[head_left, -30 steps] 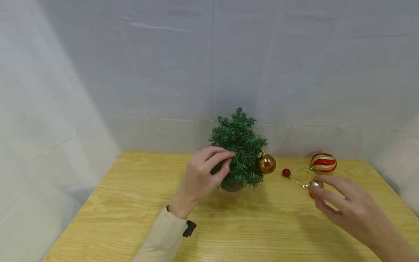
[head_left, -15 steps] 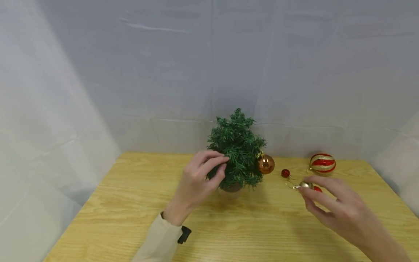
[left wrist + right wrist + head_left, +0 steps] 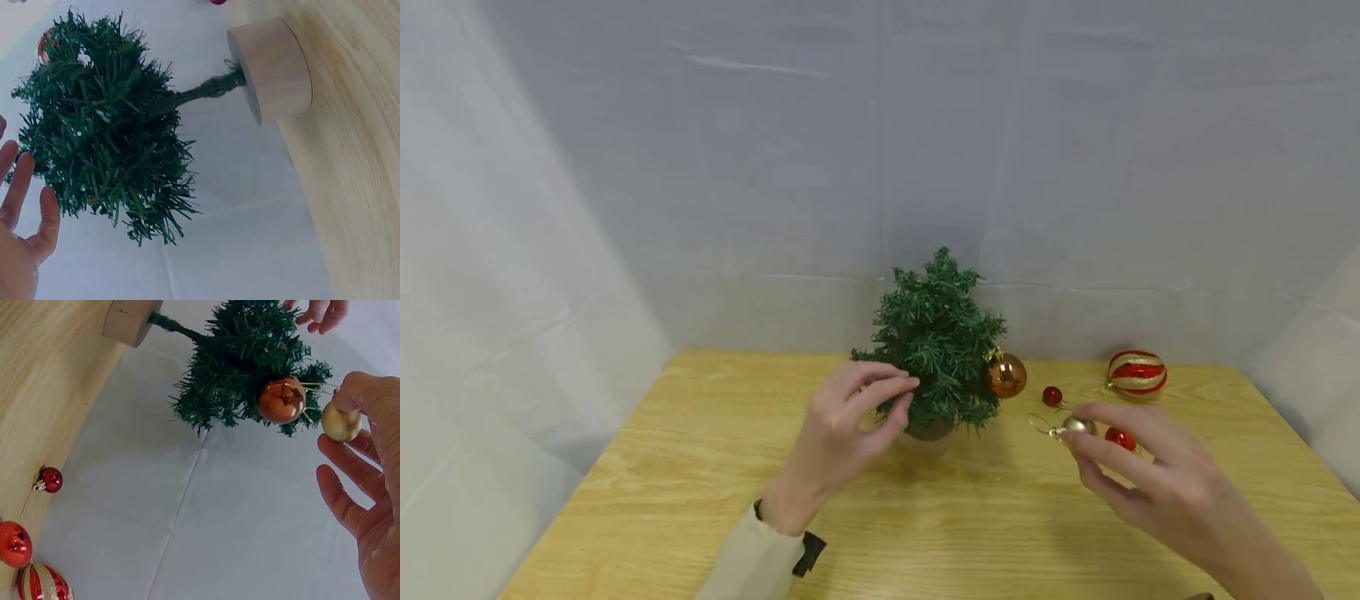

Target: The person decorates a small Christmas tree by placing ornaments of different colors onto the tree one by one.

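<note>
A small green artificial Christmas tree (image 3: pixel 936 325) stands mid-table on a round wooden base (image 3: pixel 275 72). Hanging at its right side is a shiny copper bauble (image 3: pixel 1006 376). In the head view my right hand (image 3: pixel 1172 479) pinches a small gold bauble (image 3: pixel 1078 426) between thumb and fingers, and its thin hanging loop points toward the tree. The right wrist view shows the gold bauble (image 3: pixel 341 422) gripped near its cap. Beside the tree's left branches is my left hand (image 3: pixel 838 433), fingers loosely bent and apart, with nothing visible between them.
To the right on the wooden table (image 3: pixel 700 475) lie a small dark red bauble (image 3: pixel 1052 396), a bright red bauble (image 3: pixel 1121 438) and a larger red-and-gold striped bauble (image 3: pixel 1137 372). A pale sheet (image 3: pixel 775 167) hangs behind the table.
My right hand has carried the gold bauble leftward, toward the tree, uncovering the bright red bauble. My left hand has drawn slightly down and left from the branches.
</note>
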Demonstrator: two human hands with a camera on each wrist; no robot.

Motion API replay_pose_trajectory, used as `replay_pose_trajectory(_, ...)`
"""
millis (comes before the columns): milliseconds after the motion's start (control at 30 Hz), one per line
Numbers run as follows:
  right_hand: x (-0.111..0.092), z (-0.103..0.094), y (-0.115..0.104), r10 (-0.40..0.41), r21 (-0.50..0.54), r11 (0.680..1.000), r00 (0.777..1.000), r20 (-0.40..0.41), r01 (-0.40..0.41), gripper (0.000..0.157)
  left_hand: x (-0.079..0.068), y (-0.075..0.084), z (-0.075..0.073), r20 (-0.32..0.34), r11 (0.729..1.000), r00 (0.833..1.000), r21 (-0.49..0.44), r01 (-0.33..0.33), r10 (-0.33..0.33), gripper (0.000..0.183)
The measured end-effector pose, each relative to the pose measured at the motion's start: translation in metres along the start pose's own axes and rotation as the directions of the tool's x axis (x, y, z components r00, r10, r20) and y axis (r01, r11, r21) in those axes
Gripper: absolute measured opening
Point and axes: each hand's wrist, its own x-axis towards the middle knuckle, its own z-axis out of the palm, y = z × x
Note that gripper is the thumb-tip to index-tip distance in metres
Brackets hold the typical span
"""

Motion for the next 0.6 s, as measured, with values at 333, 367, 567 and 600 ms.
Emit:
replay_pose_trajectory(333, 0.012, 0.006, -0.009, -0.042, 0.074, 0.996, 0.999, -0.035, 0.044, 0.029, 0.005, 0.017, 0.006, 0.013, 0.998, 0.998, -0.005, -0.064, 0.064, 0.014)
replay_pose_trajectory(367, 0.013, 0.006, -0.010, -0.046, 0.077, 0.996, 0.998, -0.037, 0.049, 0.029, 0.006, 0.018, 0.007, 0.017, 0.997, 0.997, -0.008, -0.072, 0.072, 0.015)
replay_pose_trajectory(567, 0.016, 0.008, -0.015, -0.066, 0.094, 0.993, 0.998, -0.023, 0.068, 0.028, 0.009, 0.028, 0.014, 0.024, 0.993, 0.993, -0.021, -0.114, 0.115, 0.016)
replay_pose_trajectory(600, 0.016, 0.009, -0.015, -0.070, 0.100, 0.992, 0.997, -0.021, 0.071, 0.028, 0.009, 0.030, 0.015, 0.028, 0.993, 0.992, -0.016, -0.119, 0.119, 0.016)
